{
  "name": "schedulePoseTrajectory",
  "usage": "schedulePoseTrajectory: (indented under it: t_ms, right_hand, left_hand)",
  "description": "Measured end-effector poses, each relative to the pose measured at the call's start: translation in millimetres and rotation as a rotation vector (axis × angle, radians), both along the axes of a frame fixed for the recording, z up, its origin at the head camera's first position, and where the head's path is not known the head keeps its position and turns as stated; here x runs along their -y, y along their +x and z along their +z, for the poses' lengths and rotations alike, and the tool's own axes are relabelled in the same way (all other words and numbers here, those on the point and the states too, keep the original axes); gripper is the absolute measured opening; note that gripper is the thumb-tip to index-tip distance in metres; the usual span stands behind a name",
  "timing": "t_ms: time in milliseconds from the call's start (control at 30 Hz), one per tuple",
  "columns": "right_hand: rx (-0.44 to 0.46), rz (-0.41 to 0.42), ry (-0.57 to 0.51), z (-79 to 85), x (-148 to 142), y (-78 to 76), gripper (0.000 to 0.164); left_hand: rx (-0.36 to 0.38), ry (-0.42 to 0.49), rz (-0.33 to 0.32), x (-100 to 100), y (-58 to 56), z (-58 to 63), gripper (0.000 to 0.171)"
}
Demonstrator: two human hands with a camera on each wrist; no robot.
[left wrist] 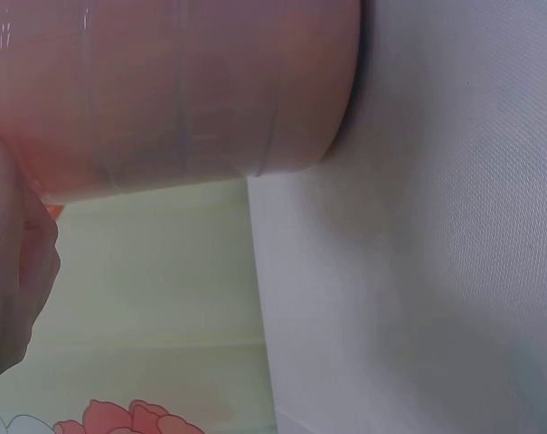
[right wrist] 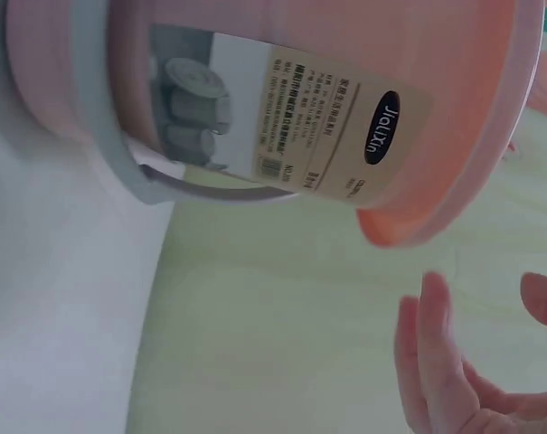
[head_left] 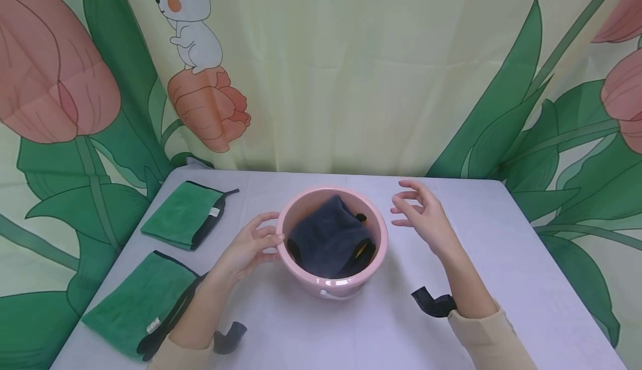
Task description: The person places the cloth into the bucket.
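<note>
A pink bucket (head_left: 333, 283) stands upright on the table, with a folded dark blue cloth (head_left: 326, 239) with black edging inside it. My left hand (head_left: 251, 244) holds the bucket's left rim, its thumb at the edge. Part of that hand (left wrist: 15, 262) shows against the bucket's wall (left wrist: 183, 90) in the left wrist view. To the right of the bucket, my right hand (head_left: 418, 211) is raised with loosely bent fingers and nothing in them. The right wrist view shows its fingers (right wrist: 436, 344) apart from the rim, near a printed label (right wrist: 291, 117) on the bucket.
Two folded green cloths with black edging lie at the left of the table, a smaller one (head_left: 183, 214) farther back and a larger one (head_left: 145, 300) nearer. The bucket's pale handle (right wrist: 219, 190) hangs down. A printed curtain (head_left: 351, 80) hangs behind the white tabletop (head_left: 501, 258).
</note>
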State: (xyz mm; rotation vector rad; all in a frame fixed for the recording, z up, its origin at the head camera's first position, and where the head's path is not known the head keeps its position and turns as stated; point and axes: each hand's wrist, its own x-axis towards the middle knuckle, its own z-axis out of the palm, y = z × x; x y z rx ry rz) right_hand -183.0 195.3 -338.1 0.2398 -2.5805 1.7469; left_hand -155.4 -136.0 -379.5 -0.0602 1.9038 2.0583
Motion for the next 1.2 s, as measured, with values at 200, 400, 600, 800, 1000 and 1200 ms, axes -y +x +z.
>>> schedulePoseTrajectory:
  t_ms: [200, 400, 600, 800, 1000, 1200]
  right_hand:
    - [0.224, 0.083, -0.053, -9.6, -6.6, 6.9, 0.057]
    - [0.344, 0.131, -0.105, -15.4, -5.8, 15.1, 0.055]
    - [0.361, 0.15, -0.128, -15.1, -3.0, 20.9, 0.052]
    - [0.347, 0.145, -0.128, -18.0, 0.0, 21.8, 0.057]
    - [0.341, 0.144, -0.143, -22.4, 2.1, 21.6, 0.057]
    - [0.328, 0.149, -0.149, -23.4, 2.0, 22.4, 0.056]
  left_hand:
    - [0.008, 0.006, 0.0, 0.3, 0.2, 0.0, 0.056]
    - [0.008, -0.006, 0.004, -0.8, 0.6, 0.3, 0.056]
    - [0.009, -0.005, 0.012, -0.9, 1.1, -0.2, 0.056]
    - [-0.003, -0.008, 0.007, -0.9, 1.0, -0.6, 0.056]
    - [-0.024, -0.045, 0.02, -0.8, 3.3, 0.3, 0.055]
    - [-0.145, -0.282, 0.075, -2.7, 12.0, 0.1, 0.05]
